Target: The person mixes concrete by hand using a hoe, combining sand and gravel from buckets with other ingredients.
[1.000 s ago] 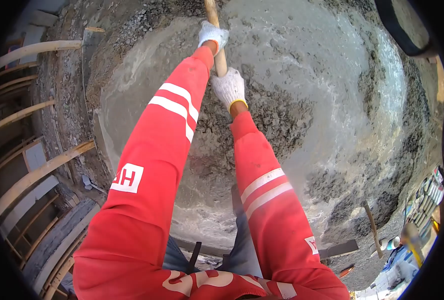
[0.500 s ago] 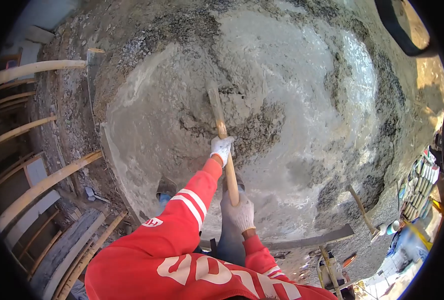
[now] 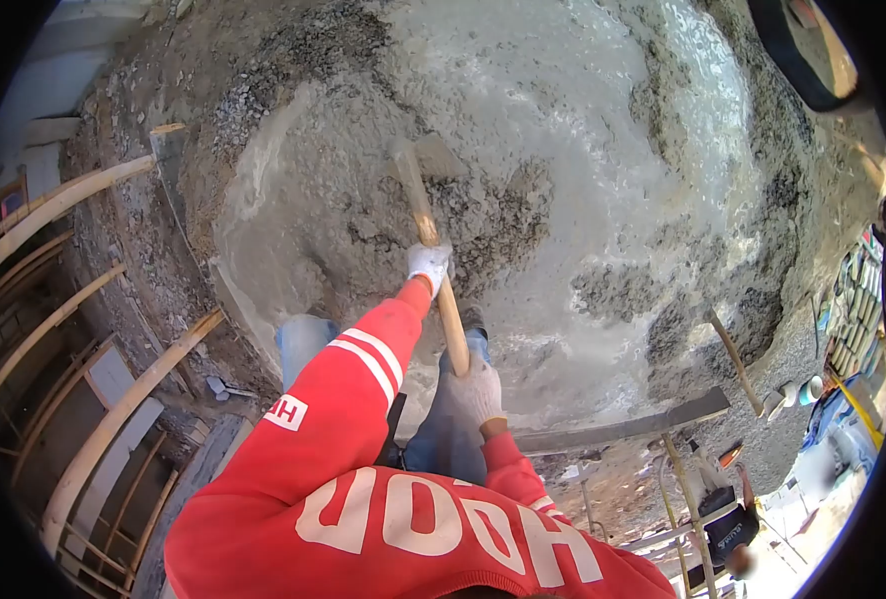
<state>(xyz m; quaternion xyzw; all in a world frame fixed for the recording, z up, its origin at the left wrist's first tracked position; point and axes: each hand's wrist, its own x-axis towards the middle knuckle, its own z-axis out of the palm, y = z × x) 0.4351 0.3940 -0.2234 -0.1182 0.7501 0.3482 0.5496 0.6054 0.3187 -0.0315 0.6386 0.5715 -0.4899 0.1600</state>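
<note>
Head view: my left hand (image 3: 429,262) and right hand (image 3: 477,391) grip the handle (image 3: 451,321); the mix (image 3: 588,190) appears part-blended, lumps (image 3: 516,212) unworked.

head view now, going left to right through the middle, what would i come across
curved wooden poles → gloved left hand → gloved right hand → loose stick → pale round container → stacked bundles at the far right
</note>
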